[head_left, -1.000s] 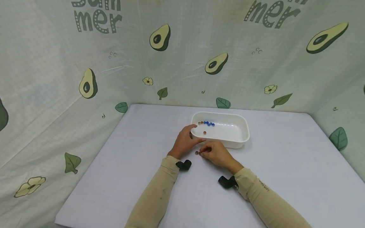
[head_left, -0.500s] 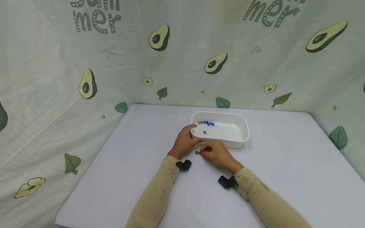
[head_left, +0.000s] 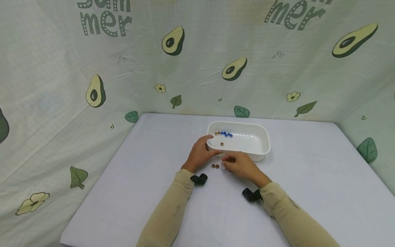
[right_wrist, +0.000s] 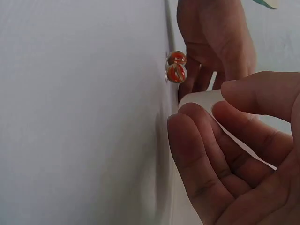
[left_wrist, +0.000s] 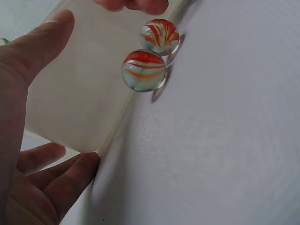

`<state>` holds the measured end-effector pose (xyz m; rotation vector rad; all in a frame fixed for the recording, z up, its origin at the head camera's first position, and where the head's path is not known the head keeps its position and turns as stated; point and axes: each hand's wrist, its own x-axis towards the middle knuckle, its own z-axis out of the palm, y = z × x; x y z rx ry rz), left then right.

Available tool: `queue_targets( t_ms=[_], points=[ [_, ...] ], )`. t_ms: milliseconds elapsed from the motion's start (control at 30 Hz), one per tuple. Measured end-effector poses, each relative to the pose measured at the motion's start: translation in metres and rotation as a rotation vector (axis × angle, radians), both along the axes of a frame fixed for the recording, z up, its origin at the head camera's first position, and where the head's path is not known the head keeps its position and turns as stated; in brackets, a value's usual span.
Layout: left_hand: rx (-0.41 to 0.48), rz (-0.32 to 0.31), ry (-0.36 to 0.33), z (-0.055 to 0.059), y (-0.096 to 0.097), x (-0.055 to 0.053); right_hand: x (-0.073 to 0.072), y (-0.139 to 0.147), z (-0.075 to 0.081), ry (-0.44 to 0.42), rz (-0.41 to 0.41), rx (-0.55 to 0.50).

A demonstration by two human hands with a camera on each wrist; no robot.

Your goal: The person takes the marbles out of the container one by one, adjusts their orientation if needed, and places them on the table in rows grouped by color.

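Note:
A white plastic tray (head_left: pixel 260 152) stands on the table, and my left hand (head_left: pixel 199 156) grips its left front corner, thumb along the front wall and fingers around the side. Just in front of the tray, two clear marbles with red-orange swirls sit side by side: the left marble (head_left: pixel 213 166) and the right marble (head_left: pixel 217 166). Right of them hovers my right hand (head_left: pixel 239 164), its fingers loosely bent with nothing between them in the right wrist view. Inside the tray lie several blue marbles (head_left: pixel 226 135) in a cluster, and orange-brown marbles, one of them (head_left: pixel 222 144) apart near the front.
The table has a white cloth (head_left: pixel 139 192) over it. Behind and at the sides hangs a pale curtain (head_left: pixel 197 68) printed with avocados and leaves. Each wrist wears a black camera, such as the right wrist camera (head_left: pixel 251 195).
My right hand has drawn back to the right, away from the right marble it was touching. The two marbles stay beside each other, and my left hand keeps its grip on the tray.

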<state>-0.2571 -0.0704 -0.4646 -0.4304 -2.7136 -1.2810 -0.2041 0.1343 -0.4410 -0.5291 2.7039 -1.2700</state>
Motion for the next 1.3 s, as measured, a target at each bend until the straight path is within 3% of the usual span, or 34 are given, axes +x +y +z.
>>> queue_targets(
  t_ms=[167, 400, 533, 967, 1300],
  points=[
    [0.002, -0.002, 0.007, 0.000, -0.001, 0.000, -0.001, 0.009, 0.008, -0.013, 0.062, -0.045],
    [0.006, 0.002, -0.006, 0.000, -0.003, 0.001, -0.002, 0.023, 0.018, -0.234, 0.157, -0.254],
    [0.006, -0.002, -0.007, 0.000, -0.003, 0.000, -0.007, 0.029, 0.024, -0.273, 0.181, -0.298],
    [0.032, 0.011, -0.033, -0.003, -0.004, -0.001, -0.019, 0.042, 0.045, -0.238, 0.174, -0.354],
    [0.032, 0.015, -0.049, -0.001, -0.001, 0.000, -0.038, 0.052, 0.057, -0.231, 0.144, -0.368]
  ],
)
